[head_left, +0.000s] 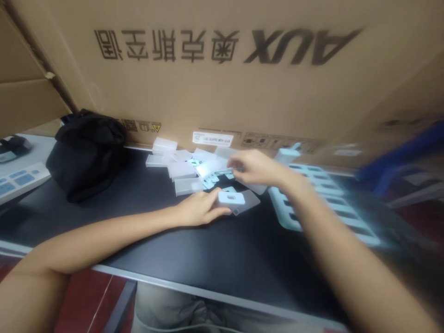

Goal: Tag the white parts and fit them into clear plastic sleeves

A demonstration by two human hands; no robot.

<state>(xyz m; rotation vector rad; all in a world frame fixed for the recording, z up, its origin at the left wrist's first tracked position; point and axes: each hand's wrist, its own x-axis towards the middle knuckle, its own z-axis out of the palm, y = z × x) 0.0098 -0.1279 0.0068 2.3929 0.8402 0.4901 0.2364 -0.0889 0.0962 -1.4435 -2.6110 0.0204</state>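
My left hand (199,208) rests on the black table (194,249) with its fingers closed around a small pale-blue flat part (231,199) that lies on a clear plastic sleeve (248,202). My right hand (255,167) reaches over a heap of clear plastic cases (180,169) and small blue parts (210,180); its fingertips pinch together at the pile, and what they hold is too blurred to name. A pale-blue slotted tray (322,196) lies under my right forearm.
A large brown cardboard box (222,69) printed AUX stands along the table's back edge. A black bag (86,155) sits at the back left. Grey trays with blue parts (19,178) lie at the far left. Blurred blue shapes (398,157) are at the right.
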